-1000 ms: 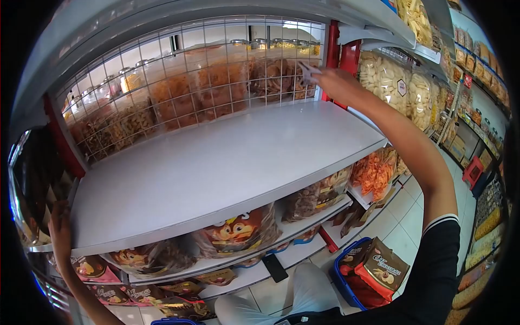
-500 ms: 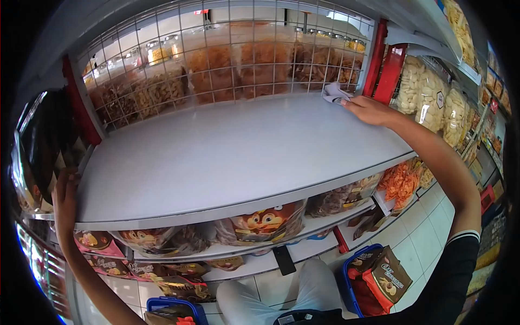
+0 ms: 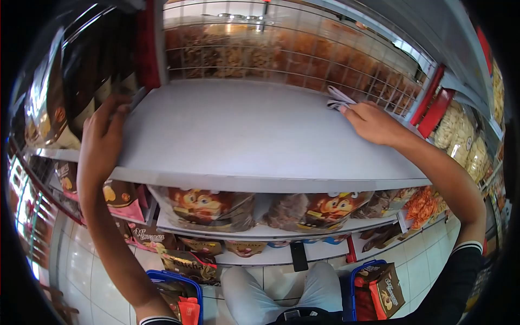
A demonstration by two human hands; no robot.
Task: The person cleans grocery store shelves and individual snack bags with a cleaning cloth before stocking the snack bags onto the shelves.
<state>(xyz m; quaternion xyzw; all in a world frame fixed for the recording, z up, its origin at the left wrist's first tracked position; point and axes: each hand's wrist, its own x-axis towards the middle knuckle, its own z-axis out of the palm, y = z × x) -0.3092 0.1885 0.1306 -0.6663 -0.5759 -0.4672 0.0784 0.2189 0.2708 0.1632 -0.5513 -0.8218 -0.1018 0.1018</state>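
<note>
A folded grey cloth (image 3: 339, 101) is pinched in my right hand (image 3: 375, 123), which is closed on it. The cloth lies on the white metal shelf (image 3: 233, 130), close to the wire mesh at the back right. At the shelf's left end, my left hand (image 3: 103, 135) has its fingers bent over the side edge, beside dark snack pouches (image 3: 54, 103) on the neighbouring shelf. Its fingertips are partly hidden there.
Wire mesh (image 3: 303, 49) with bagged snacks behind it backs the shelf. Large snack bags (image 3: 330, 210) fill the level below. Blue baskets (image 3: 196, 292) holding pouches stand on the tiled floor by my knees. Red uprights (image 3: 149, 43) flank the shelf.
The view has turned to the left. My right hand and the cloth have moved left along the back of the shelf. My left hand stays at the left end, farther back along the edge.
</note>
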